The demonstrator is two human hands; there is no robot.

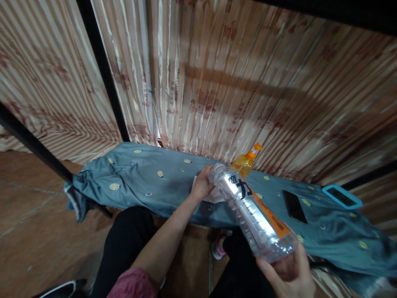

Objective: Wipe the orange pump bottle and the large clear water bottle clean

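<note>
A large clear plastic bottle (257, 213) with a silver and orange label slants across the view, its neck up and to the left, its base down and to the right. My left hand (203, 182) is closed at the neck, fingers partly hidden behind it. My right hand (288, 271) grips the base from below, thumb on the near side. No liquid shows in the bottle. Under my left hand, partly covered, lies a white sheet (215, 196), perhaps paper or cloth. Behind the bottle stands a yellow bottle (243, 165) with an orange top.
A narrow surface is covered by a grey-blue cloth (167, 182) with pineapple prints. A black phone (294, 207) and a blue-framed device (342, 196) lie to the right. Striped curtains (198, 82) hang behind, with dark poles (104, 70) at the left. My legs are below the front edge.
</note>
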